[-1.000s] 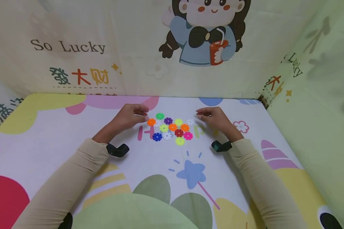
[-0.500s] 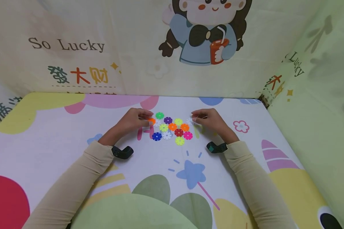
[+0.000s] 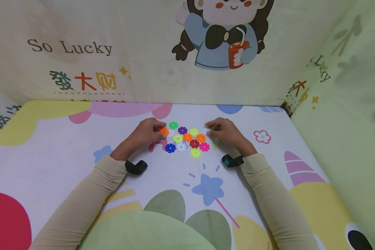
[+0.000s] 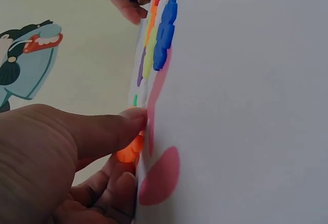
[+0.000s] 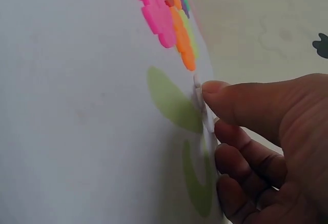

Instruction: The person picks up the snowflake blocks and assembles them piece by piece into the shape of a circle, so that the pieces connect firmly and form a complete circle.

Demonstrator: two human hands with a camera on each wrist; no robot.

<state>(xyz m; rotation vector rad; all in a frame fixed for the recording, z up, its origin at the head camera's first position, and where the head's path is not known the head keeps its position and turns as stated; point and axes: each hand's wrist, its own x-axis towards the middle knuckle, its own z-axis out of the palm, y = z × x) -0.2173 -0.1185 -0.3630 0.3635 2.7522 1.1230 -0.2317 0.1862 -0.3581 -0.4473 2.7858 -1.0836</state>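
Several coloured snowflake discs, flat with notched edges, lie close together on the table. My left hand (image 3: 149, 131) is at the left end of the group, its thumb and fingers pinching an orange snowflake disc (image 4: 129, 151). At the right end, my right hand (image 3: 226, 132) pinches a white snowflake disc (image 5: 203, 106) at its edge, partly hidden by the fingers. Between the hands lie a green disc (image 3: 173, 125), a purple disc (image 3: 182, 130), a red disc (image 3: 194, 143), a blue disc (image 3: 170, 148) and a pink disc (image 3: 204, 147), among others.
A printed cloth with a blue star wand (image 3: 208, 189) and other cartoon shapes covers the table (image 3: 175, 177). Behind it hangs a pale printed curtain (image 3: 147, 66), and another curtain (image 3: 340, 114) runs along the right side. Each wrist wears a black camera (image 3: 136, 167).
Both hands have moved inward to the ends of the group. The left has taken hold of the orange disc and the right of the white one. The other discs lie as before.
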